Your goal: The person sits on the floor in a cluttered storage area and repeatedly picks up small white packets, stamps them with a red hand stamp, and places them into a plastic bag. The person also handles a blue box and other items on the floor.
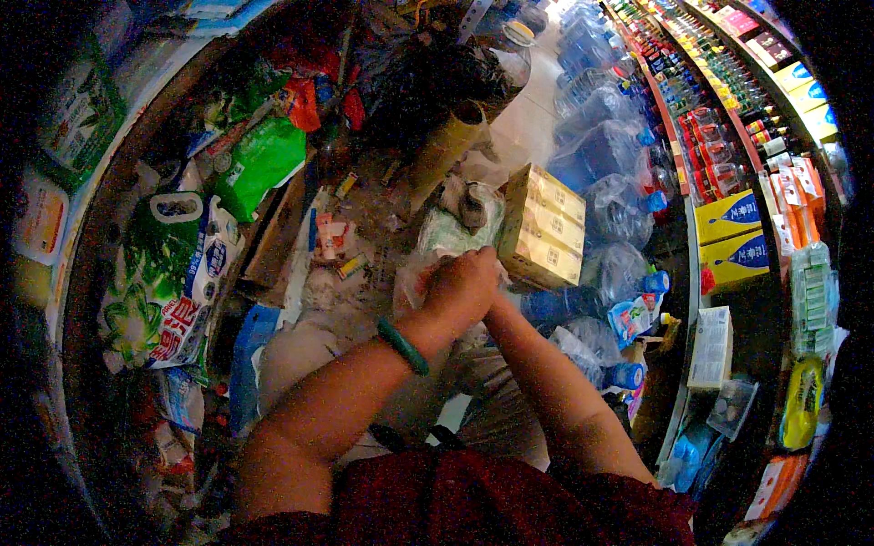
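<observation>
My left hand (460,289), below a green bangle (402,346), is closed in front of me. My right hand (492,273) meets it there and is largely covered by it, so its fingers barely show. Thin, pale see-through plastic (414,280) shows beside the left hand; what the fingers grip is hidden. Just beyond lies a whitish-green plastic-wrapped bundle (460,223). Close to the right of both hands stands a pale yellow multipack of boxes (543,227).
Large clear water bottles (608,205) with blue caps line the right, beside shelves of bottles and yellow boxes (733,241). On the left are a green-and-white handled package (168,282) and a bright green bag (261,164). An open carton (446,155) sits ahead.
</observation>
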A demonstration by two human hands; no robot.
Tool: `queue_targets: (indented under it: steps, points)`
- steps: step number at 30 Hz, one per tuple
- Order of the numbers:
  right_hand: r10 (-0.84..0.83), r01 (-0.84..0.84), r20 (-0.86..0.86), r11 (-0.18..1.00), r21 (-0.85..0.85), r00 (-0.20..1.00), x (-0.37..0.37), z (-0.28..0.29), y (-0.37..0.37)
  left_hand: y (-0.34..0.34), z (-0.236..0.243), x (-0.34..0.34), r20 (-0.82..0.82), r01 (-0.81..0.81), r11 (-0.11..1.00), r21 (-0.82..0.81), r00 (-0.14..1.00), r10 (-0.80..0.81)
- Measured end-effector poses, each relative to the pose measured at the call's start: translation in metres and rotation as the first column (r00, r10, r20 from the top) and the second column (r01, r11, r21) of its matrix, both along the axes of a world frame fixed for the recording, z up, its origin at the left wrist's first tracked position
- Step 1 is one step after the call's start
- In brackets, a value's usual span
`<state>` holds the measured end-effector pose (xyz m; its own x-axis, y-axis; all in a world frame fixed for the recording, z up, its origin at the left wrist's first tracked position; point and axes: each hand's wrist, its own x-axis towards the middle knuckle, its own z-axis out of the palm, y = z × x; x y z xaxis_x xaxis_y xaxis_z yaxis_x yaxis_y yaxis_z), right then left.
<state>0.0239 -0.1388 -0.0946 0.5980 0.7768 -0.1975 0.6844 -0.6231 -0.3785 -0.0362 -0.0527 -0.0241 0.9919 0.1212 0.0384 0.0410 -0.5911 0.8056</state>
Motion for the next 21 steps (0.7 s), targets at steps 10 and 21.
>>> queue_targets:
  steps: [10, 21]
  points:
    - [-0.053, 0.053, -0.008, 0.999, -0.010, 0.999, -0.003, -0.002, -0.004, -0.011, 0.015, -0.005, 0.135, 0.001, 0.996, -0.092, 0.991, 0.012]
    - [-0.023, 0.023, -0.048, 1.000, -0.001, 0.999, 0.002, -0.012, 0.016, -0.009, -0.002, 0.000, 0.240, -0.074, 0.991, -0.109, 0.966, 0.099]
